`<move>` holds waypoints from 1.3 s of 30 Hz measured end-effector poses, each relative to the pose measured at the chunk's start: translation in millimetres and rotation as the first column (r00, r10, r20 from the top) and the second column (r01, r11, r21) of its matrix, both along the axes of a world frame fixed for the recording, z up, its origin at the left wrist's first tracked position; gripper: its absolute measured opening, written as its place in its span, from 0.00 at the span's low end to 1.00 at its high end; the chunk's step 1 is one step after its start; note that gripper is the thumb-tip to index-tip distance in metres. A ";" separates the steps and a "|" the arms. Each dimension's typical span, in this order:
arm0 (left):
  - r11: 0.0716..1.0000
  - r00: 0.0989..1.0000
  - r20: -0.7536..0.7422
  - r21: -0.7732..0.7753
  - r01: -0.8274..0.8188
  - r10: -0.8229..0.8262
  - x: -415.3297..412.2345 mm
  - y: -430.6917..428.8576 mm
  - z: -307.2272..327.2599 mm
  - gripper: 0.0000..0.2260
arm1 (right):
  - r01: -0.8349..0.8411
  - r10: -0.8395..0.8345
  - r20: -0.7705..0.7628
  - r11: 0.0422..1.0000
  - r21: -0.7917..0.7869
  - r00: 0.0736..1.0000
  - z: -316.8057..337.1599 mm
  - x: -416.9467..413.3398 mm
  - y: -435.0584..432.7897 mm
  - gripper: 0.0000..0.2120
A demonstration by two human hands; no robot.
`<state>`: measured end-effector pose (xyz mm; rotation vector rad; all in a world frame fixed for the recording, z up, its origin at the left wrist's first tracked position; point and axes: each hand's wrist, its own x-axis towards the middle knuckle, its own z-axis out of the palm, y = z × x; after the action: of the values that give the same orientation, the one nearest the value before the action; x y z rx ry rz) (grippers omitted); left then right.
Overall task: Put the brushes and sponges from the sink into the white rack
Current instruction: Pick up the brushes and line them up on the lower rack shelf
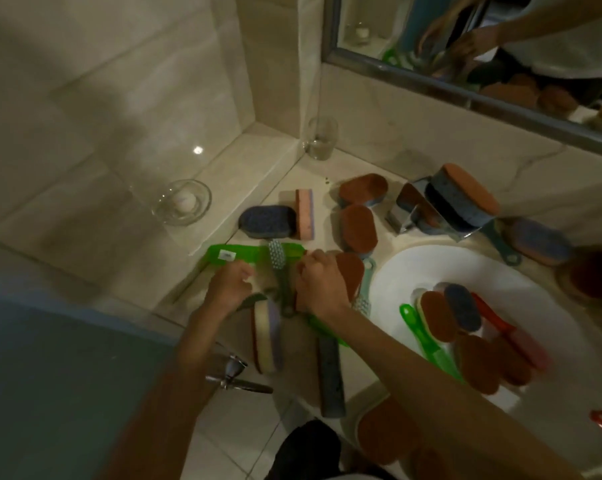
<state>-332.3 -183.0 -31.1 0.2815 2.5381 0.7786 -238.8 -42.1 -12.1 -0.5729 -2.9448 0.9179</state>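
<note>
- Looking down on a bench [323,206] with a white sink [396,282] at the right.
- Piled in the sink are a green brush [420,337], a red brush [500,323] and brown-faced sponges [438,315].
- The left hand [228,284] and right hand [322,284] are over a green tray [212,258], left of the sink.
- The fingers of both hands are curled; I cannot tell what they grip.
- A grey brush [277,254] lies across the tray between the hands.
- Loose sponges [358,228] lie on the bench behind, and a glass [320,138] stands in the corner.

Single head-worn wide-angle view, looking steeply down at close range over the countertop [361,166], sink [413,268] at lower right, mirror [372,15] at upper right.
</note>
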 end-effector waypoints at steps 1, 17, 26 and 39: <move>0.999 0.998 0.052 0.000 0.044 -0.044 -4.9 -9.8 -6.1 0.12 | -0.037 0.037 0.015 0.998 0.058 0.999 -1.3 -9.1 -3.8 0.13; 0.674 0.806 0.120 -0.485 0.557 -0.580 -19.4 -14.8 -19.6 0.17 | -0.204 0.038 0.491 0.935 0.290 0.870 -25.1 -71.6 -22.1 0.28; 0.821 0.904 -0.066 -0.450 0.351 -0.423 -25.9 -21.2 -4.0 0.19 | -0.075 -0.028 0.421 0.971 0.226 0.907 -31.4 -82.3 -28.6 0.26; 1.000 0.924 -0.383 0.008 -0.006 0.008 -32.0 17.4 68.4 0.13 | 0.228 -0.223 0.067 0.971 -0.076 0.973 -17.5 -86.3 -19.5 0.15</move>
<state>-364.3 -165.7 37.3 0.4676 2.9029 0.7986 -325.1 -61.6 -29.6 -0.9305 -2.8221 1.0171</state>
